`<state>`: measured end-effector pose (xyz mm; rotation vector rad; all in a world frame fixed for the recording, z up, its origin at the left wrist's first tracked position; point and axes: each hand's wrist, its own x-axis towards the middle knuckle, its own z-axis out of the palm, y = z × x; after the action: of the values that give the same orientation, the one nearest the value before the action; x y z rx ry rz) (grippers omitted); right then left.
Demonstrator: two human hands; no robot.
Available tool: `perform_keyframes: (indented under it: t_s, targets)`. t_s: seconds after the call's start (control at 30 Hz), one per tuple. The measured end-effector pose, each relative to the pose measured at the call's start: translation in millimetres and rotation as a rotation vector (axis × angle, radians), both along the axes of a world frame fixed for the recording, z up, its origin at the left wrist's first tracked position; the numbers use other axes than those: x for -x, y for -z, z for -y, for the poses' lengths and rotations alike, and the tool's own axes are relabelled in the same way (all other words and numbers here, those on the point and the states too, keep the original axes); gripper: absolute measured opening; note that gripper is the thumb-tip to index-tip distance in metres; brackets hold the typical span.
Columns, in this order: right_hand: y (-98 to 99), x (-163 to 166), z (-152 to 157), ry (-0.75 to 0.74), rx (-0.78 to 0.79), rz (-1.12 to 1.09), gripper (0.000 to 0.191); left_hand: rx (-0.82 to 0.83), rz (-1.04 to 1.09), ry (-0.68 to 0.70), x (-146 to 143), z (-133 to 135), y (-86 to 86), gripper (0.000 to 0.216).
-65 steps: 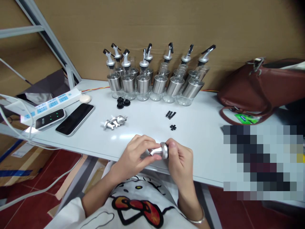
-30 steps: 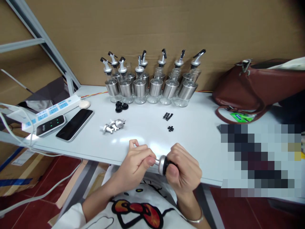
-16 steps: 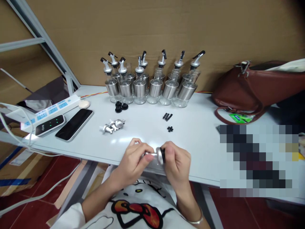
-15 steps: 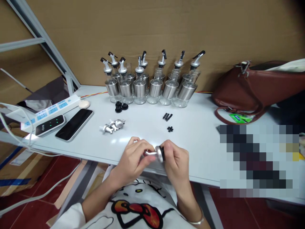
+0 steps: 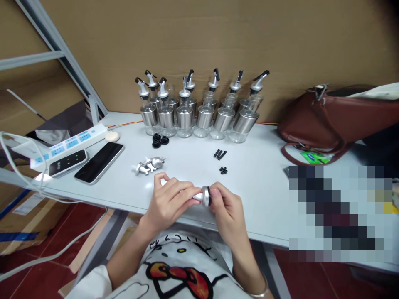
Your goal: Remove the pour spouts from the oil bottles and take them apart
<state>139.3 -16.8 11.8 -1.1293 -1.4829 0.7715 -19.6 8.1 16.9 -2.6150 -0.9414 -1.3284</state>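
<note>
Between my two hands, above the table's near edge, is a silver pour spout (image 5: 205, 196) with a black stopper end. My left hand (image 5: 171, 203) pinches its narrow silver neck from the left. The fingers of my right hand (image 5: 228, 211) close on the black stopper at the other end and partly cover it. Beyond my left hand lie loose silver spouts (image 5: 150, 165) and black rubber stoppers (image 5: 159, 140). Past my right hand are thin black levers (image 5: 220, 154) and a small cluster of black pieces (image 5: 223, 170).
Several glass bottles with steel sleeves (image 5: 184, 117) stand along the back, many topped with spouts. At left are a phone (image 5: 99, 162), a hotspot-like device (image 5: 67, 162) and a power strip (image 5: 71, 143). A brown bag (image 5: 339, 118) sits at right, near a pixelated area.
My left hand's grip has shifted along the spout's neck, with its fingers straighter. The spout stays between both hands. The camera view has moved slightly.
</note>
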Motion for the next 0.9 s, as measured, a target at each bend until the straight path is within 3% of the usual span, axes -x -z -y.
perform_keyframes:
  t_s: [0.23,0.47,0.57,0.9]
  targets:
    - [2.1,0.8,0.6,0.037,-0.090,0.041,0.029,-0.021,-0.038,-0.123,-5.7,1.1,-0.9,0.033]
    - [-0.2,-0.2,0.3,-0.084,0.101,-0.111,0.042,-0.058,-0.034,0.051,-1.8,-3.5,0.9,0.024]
    - [0.1,-0.3,-0.5,-0.116,0.137,-0.142,0.045,-0.048,-0.025,0.012,-1.7,-2.7,-0.1,0.025]
    - [0.1,2.3,3.1,-0.109,-0.008,-0.091,0.034,-0.037,0.020,-0.129,-2.1,2.9,0.0,0.049]
